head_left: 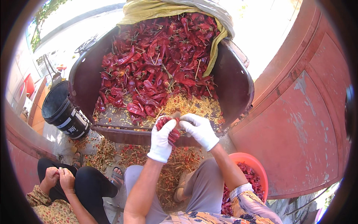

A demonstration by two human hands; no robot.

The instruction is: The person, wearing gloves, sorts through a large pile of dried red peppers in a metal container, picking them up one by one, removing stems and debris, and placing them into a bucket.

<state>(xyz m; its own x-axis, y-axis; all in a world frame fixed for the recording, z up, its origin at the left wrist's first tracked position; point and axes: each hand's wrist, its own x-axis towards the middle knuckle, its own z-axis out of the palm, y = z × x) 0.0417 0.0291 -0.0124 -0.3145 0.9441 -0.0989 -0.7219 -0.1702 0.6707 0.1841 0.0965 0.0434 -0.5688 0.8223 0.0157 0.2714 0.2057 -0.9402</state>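
The left hand (pixel 162 141) was closed around a small bunch of dried red peppers (pixel 173 136), held just above the near edge of a cart (pixel 234 76). The right hand (pixel 202 130) came in from 3 o'clock, its fingers curled to a narrow gap at the bunch's upper end; whether they pinched a stem could not be told.

From the hands, the pepper pile (pixel 158 56) lay toward 11 o'clock, loose seeds (pixel 194 106) at 12 to 1, a red tub (pixel 264 173) holding more peppers at 4, and stem litter (pixel 105 151) on the floor toward 8.

The step in hand looked like pulling stems off the gathered peppers. The next move seemed to call for a firm left grip and a short right-hand tug, without crushing the brittle-looking skins.
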